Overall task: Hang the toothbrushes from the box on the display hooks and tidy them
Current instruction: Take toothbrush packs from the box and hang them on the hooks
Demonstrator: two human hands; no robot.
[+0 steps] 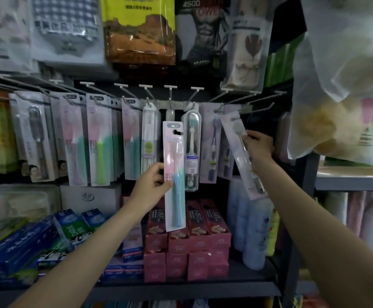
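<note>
1. Left hand [149, 189] pinches an upright pink-and-blue toothbrush pack [174, 177] below the display hooks [170, 94].
2. Right hand [259, 146] grips a tilted pack [241, 152].
3. Toothpaste boxes [200, 227] fill the shelf [181, 287] beneath.

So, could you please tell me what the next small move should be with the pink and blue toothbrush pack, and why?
Probably lift it so its hang hole meets a display hook. The left hand pinches the pink and blue toothbrush pack upright, below the hook row and not yet hung, while the right hand holds a tilted toothbrush pack near the hooks further right.
</note>
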